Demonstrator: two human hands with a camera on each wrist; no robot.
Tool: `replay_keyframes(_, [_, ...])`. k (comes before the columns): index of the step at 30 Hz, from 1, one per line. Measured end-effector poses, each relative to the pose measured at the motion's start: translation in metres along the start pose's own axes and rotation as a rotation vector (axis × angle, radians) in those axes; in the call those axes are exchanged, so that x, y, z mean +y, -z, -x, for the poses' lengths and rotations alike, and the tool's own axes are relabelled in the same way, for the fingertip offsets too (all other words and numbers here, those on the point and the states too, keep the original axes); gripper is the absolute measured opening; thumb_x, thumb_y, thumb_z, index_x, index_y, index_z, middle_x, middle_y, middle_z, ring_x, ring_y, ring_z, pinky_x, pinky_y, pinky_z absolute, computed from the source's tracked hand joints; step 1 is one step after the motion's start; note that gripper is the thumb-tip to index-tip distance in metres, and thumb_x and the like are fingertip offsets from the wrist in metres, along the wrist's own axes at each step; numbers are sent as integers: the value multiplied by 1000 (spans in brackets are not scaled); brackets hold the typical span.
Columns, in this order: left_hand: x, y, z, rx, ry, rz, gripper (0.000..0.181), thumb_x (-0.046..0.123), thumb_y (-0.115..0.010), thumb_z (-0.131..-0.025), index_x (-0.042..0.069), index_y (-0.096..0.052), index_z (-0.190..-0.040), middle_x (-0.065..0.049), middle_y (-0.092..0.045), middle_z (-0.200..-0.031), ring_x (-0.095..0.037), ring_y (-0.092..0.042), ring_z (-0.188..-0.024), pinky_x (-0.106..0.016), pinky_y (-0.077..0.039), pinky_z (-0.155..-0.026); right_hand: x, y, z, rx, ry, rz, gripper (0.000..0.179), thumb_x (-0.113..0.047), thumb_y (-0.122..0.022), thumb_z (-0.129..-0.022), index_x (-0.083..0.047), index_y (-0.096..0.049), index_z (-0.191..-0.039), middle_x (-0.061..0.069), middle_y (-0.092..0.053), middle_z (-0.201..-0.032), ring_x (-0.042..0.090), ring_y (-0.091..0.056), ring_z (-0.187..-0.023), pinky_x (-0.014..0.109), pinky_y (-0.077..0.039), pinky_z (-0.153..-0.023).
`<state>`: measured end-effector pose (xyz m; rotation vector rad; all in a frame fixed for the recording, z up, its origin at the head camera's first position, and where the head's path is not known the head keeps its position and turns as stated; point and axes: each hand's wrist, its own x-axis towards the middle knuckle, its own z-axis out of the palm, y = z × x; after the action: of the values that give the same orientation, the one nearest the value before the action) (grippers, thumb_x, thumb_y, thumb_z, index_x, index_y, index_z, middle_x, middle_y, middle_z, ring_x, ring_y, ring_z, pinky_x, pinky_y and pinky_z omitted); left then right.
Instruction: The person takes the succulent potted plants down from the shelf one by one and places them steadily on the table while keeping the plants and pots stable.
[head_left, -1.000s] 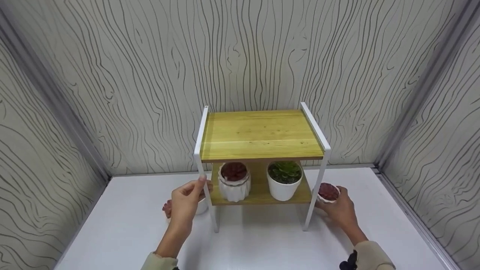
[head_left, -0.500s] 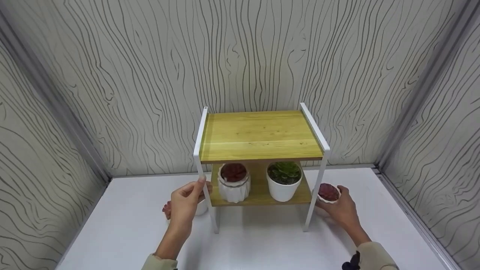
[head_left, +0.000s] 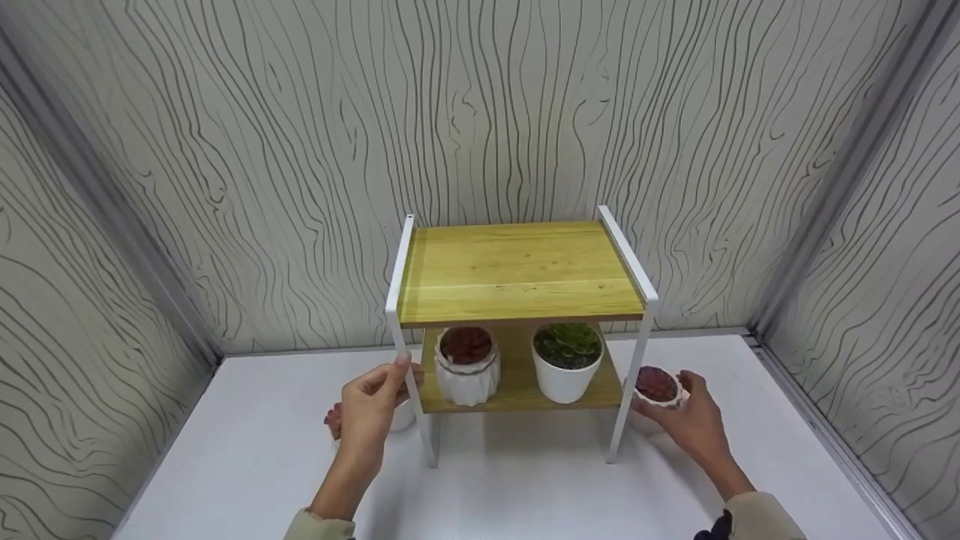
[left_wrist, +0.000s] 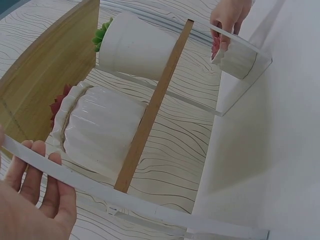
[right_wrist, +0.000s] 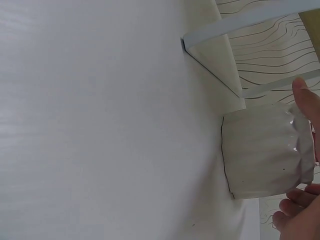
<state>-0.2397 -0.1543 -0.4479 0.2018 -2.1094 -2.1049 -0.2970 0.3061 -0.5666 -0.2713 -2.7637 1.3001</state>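
Observation:
A small two-tier shelf (head_left: pixel 525 277) has wooden boards and a white frame. My left hand (head_left: pixel 371 405) pinches its left front post between thumb and fingers. Just outside the right post, my right hand (head_left: pixel 694 420) spreads its thumb and fingers loosely around the rim of a white fluted pot with a red succulent (head_left: pixel 657 382); this white pot (right_wrist: pixel 267 152) stands upright on the table in the right wrist view. On the lower board sit a fluted pot with a dark red succulent (head_left: pixel 468 367) and a smooth pot with a green succulent (head_left: pixel 567 364).
Left of the shelf, a pinkish-red succulent (head_left: pixel 334 420) and another white pot (head_left: pixel 403 414) show partly behind my left hand. The white table (head_left: pixel 247 450) meets wood-patterned walls (head_left: pixel 300 187) at the back and sides.
My right hand has eased slightly back and right, its fingers loosening while the fluted pot stays in place. My left hand keeps its place on the post.

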Motion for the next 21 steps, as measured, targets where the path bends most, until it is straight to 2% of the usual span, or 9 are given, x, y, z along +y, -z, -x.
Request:
replay_keyframes(4, [0,-1,0,7,7,-9,48,50,-67,-101,4,-80,-108,-3,-80,-103,-13,-75,-104,-31,-60,-103,-2,5,4,-2,-6,-6,131,-60,-86,-80,8,-11,-163,36,-25,-167,55,-25,-156,68,-30,-125])
replay_keyframes(9, [1,-1,1,12,11,-14,47,50,-67,-101,5,-80,-108,-2,-80,-103,-13,-75,-105,-33,-60,-105,-5,10,9,7,-3,-8,129,-61,-86,-81,6,-13,-164,35,-25,-168,54,-24,-157,69,-30,-125])
replay_keyframes(17, [2,0,2,18,-27,-68,46,47,-65,-103,5,-79,-109,-5,-81,-106,-18,-76,-107,-36,-61,-103,-9,17,17,21,-6,4,129,-61,-86,-80,5,-14,-164,34,-24,-169,55,-25,-156,69,-31,-124])
replay_keyframes(21, [4,0,2,31,-42,-113,43,47,-66,-103,7,-80,-106,-5,-81,-104,-17,-75,-104,-34,-62,-99,-13,23,24,44,31,-11,124,-58,-87,-80,2,-18,-164,30,-27,-169,54,-28,-155,66,-33,-124])
